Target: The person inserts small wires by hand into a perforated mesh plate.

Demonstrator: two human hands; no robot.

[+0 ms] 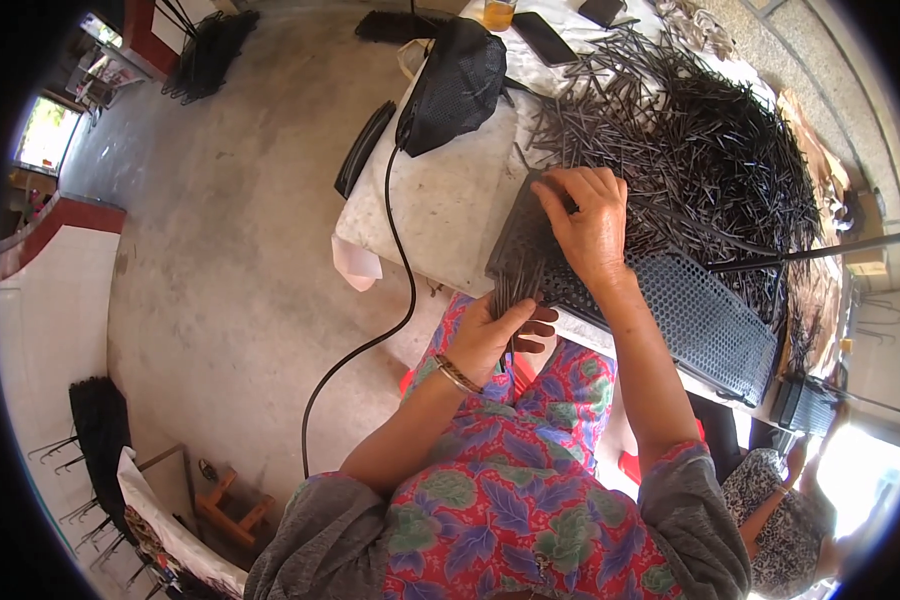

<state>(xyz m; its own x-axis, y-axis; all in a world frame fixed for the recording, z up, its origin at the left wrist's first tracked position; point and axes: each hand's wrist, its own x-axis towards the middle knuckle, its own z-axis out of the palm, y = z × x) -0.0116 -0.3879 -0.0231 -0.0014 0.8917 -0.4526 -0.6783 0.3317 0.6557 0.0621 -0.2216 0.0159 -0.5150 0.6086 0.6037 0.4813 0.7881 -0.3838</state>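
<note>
My left hand [493, 335] is closed around a bundle of thin dark sticks [517, 283], just off the table's front edge. Over a dark block-like tray [510, 232] at that edge, my right hand [588, 215] has its thumb and fingertips brought together at the far end. Whatever lies between those fingertips is too small or hidden to name. A large heap of similar dark sticks [710, 150] spreads over the table beyond my right hand. Beneath and right of my right forearm lies a dark panel full of round holes [705, 318].
On the white-topped table [440, 215] stand a black mesh-covered object [457, 88], a dark phone [544, 38] and a glass of amber liquid [499, 13]. A black cable [390, 335] hangs down to the floor. Another person [785, 510] sits at lower right. A wooden stool [235, 508] stands at lower left.
</note>
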